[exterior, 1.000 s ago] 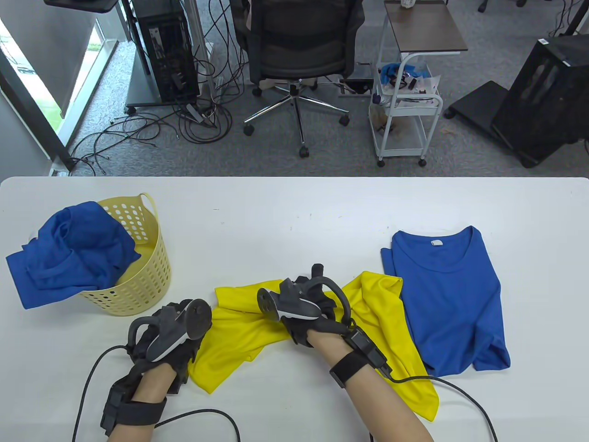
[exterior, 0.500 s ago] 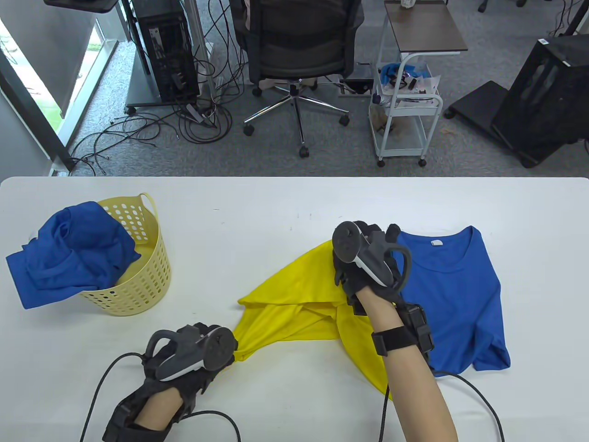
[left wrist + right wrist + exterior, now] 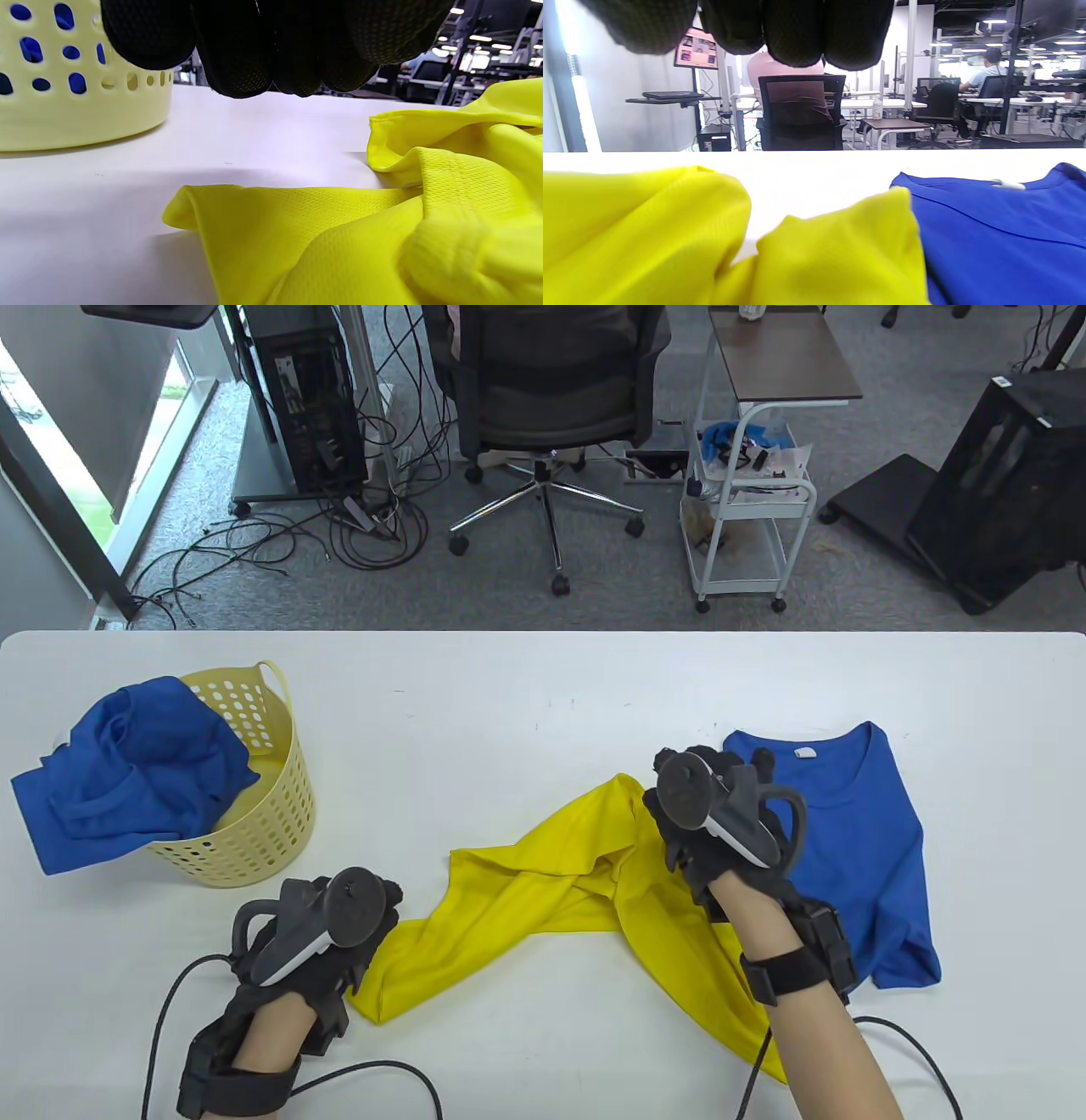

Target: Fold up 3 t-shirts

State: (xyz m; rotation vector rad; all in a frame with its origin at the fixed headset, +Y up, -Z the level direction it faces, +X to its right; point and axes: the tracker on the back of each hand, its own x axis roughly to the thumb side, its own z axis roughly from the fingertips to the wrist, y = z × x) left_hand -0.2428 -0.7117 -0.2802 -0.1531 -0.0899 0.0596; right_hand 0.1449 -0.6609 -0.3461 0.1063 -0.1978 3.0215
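Where yellow shirt [image 3: 543,891] sprawls — basket [image 3: 271,814] (blue-stuffed) left, blue shirt [image 3: 848,857] right.

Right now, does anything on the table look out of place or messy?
Yes. The yellow shirt lies twisted and bunched between both hands, one edge overlapping the flat blue shirt. Another blue shirt spills crumpled over the rim of the basket.

I see yellow shirt [image 3: 543,891] crumpled, stretched in loose band across table's near middle, its right part overlapping left edge of flat blue shirt [image 3: 840,848]. That blue shirt lies at right, neck hole with white label toward far side. Second blue shirt [image 3: 127,772] bunched, draped over basket rim at left, spilling onto table.
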